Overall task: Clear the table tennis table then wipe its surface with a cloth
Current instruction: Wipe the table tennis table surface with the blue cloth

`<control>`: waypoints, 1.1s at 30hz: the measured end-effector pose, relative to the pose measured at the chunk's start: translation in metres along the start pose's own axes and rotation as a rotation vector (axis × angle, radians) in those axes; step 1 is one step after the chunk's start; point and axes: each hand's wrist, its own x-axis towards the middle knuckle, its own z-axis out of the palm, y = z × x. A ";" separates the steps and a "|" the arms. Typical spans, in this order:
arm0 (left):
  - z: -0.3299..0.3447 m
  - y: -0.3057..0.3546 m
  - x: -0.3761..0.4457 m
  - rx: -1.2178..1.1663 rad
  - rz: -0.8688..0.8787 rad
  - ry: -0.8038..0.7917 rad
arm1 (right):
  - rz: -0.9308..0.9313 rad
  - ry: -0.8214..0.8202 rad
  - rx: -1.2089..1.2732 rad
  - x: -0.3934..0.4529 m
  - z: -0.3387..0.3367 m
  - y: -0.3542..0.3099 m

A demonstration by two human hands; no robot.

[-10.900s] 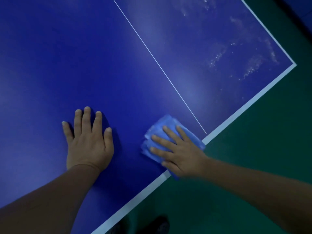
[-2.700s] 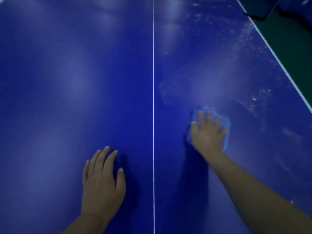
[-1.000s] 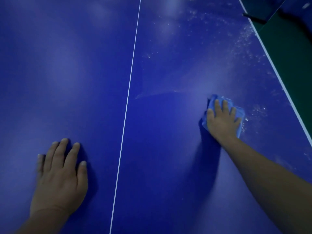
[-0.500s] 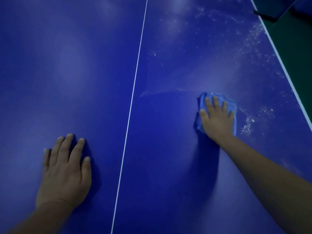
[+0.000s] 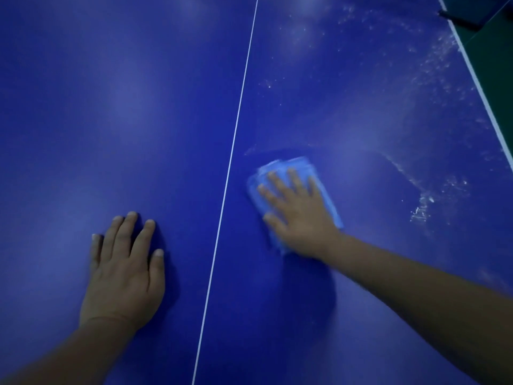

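The dark blue table tennis table [image 5: 125, 120] fills the view, split by a thin white centre line [image 5: 233, 140]. My right hand [image 5: 297, 215] lies flat with spread fingers on a folded light blue cloth [image 5: 291, 166], pressing it onto the table just right of the centre line. My left hand [image 5: 125, 270] rests flat on the table left of the line, fingers straight, holding nothing. White dust and streaks [image 5: 427, 201] cover the table's right part, and a curved smear edge runs above the cloth.
The table's white right edge line [image 5: 483, 90] runs down the upper right, with green floor [image 5: 499, 51] beyond it. A dark object [image 5: 460, 20] sits at the top right corner by the edge.
My right hand has slid the cloth leftward toward the centre line, away from the dusty patch. The left hand has stayed flat on the table.
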 end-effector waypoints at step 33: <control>-0.003 0.003 -0.002 -0.024 -0.008 0.012 | 0.028 0.041 0.042 -0.098 0.011 -0.056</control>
